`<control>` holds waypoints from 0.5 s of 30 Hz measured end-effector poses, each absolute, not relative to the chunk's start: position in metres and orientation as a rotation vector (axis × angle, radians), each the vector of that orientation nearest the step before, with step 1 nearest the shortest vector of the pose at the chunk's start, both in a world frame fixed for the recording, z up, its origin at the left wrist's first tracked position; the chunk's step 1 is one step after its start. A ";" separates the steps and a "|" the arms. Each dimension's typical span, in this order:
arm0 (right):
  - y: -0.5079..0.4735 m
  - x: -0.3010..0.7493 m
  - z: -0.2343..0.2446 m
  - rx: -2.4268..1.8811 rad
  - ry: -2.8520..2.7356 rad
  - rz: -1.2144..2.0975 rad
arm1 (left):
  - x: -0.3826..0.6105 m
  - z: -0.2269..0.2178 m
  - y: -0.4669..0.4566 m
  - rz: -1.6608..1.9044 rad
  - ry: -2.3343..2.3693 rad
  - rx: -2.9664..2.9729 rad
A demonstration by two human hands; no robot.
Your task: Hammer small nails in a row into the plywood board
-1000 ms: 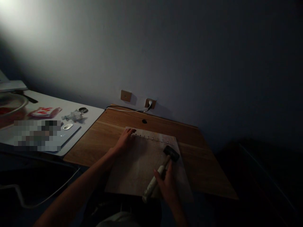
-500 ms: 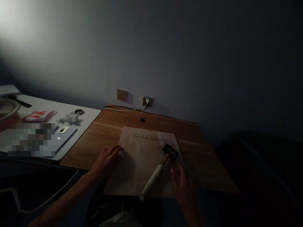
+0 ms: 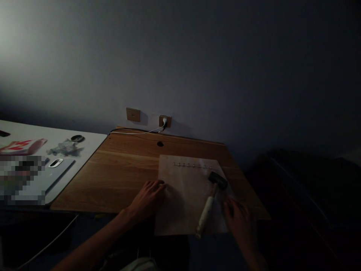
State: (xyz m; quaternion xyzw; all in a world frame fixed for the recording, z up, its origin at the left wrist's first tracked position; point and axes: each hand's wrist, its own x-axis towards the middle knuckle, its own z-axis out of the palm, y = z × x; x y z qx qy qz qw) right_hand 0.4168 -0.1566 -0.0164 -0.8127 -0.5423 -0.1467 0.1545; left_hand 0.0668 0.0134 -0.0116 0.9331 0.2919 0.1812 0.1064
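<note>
A pale wooden board [image 3: 186,210] lies on the brown wooden table, its near edge sticking out past the table's front. Along its far side runs a row of several small shiny nails [image 3: 188,165]; in this dim light their exact shape is hard to make out. A hammer [image 3: 208,209] with a dark head and a whitish handle rests on the board's right half. My left hand [image 3: 152,194] is closed at the board's left edge, fingers bent against it. At the right edge, my right hand [image 3: 237,212] has its fingers curled on the board, beside the hammer head, not holding the hammer.
The wooden table [image 3: 126,177] stands against the wall. At the left, a white table [image 3: 91,141] bears a grey flat case [image 3: 60,177], a crumpled plastic bag [image 3: 64,148], a dark round lid [image 3: 77,138] and a red-and-white packet [image 3: 24,146]. Cords [image 3: 138,132] run to a wall socket [image 3: 165,121].
The board has slid to the right across the table and turned slightly, with the hammer and nails carried along. Both my hands moved right with it. My view has shifted a little to the right.
</note>
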 end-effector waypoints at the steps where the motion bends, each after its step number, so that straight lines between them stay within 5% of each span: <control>1: -0.159 0.429 -0.015 -2.353 -1.548 -0.435 | 0.081 -0.012 0.010 0.527 0.813 2.743; 15: -0.187 0.546 -0.029 -2.589 -1.208 -0.252 | 0.173 -0.022 -0.008 0.506 0.453 2.804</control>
